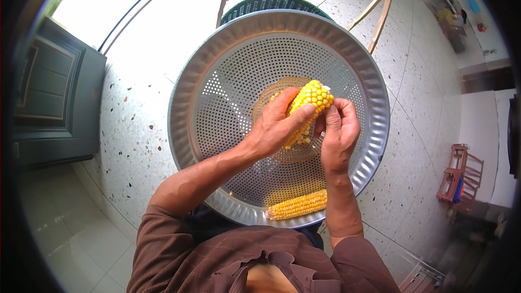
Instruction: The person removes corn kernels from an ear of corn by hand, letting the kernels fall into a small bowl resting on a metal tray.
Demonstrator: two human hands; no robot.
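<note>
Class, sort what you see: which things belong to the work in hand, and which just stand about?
Belongs:
- left hand, holding the corn cob
- right hand, at its side
- perforated basin
- second cob, inside

Just about:
- dark door
- reddish chair

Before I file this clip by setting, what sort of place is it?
Probably a room in a home: the dark panelled door, speckled floor and reddish slatted furniture suggest it.

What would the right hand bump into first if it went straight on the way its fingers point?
Probably the yellow corn cob in the left hand. The right hand is right beside it, maybe already touching; the exact gap is hard to tell.
</note>
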